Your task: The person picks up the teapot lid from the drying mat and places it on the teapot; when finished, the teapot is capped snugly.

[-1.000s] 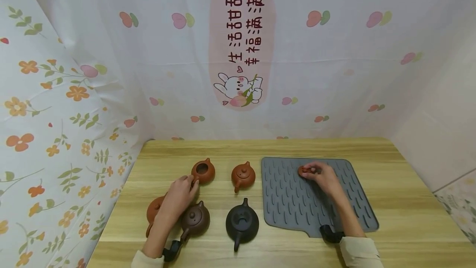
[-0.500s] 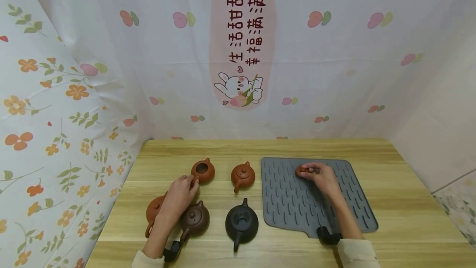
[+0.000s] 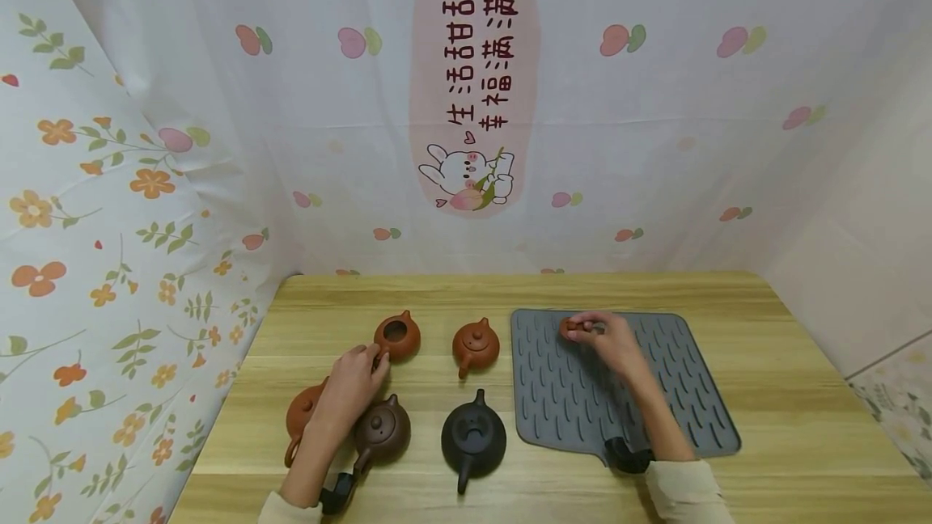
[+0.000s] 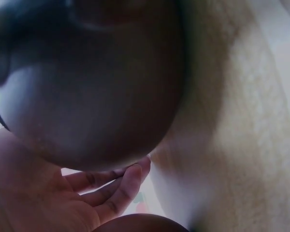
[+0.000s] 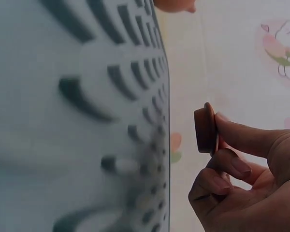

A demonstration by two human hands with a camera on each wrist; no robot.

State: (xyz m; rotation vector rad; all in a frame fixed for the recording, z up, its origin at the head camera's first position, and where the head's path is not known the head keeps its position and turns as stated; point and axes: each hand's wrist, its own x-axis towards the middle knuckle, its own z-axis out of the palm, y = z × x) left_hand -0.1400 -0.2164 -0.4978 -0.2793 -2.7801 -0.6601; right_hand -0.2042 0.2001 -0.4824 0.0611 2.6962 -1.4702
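A small reddish-brown clay teapot (image 3: pixel 410 345) stands lidless at the back left, its round opening facing up. My left hand (image 3: pixel 351 385) pinches its handle. Over the grey mat, my right hand (image 3: pixel 617 348) pinches a reddish-brown teapot lid (image 3: pixel 569 328) by its top. The right wrist view shows this lid (image 5: pixel 204 129) raised off the mat between thumb and fingers. In the left wrist view a dark teapot (image 4: pixel 96 101) hides part of my left hand (image 4: pixel 53 198).
Beneath my left forearm stand an orange-brown teapot (image 3: pixel 298 415) and a dark brown lidded one (image 3: pixel 389 435). A reddish lidded teapot (image 3: pixel 482 350) and a black teapot (image 3: pixel 489 445) stand mid-table. The ridged grey mat (image 3: pixel 539 407) lies at the right on the wooden table (image 3: pixel 794 395).
My right hand has moved left across the mat with the lid, toward the mat's left side. My left hand stays at the lidless teapot's handle.
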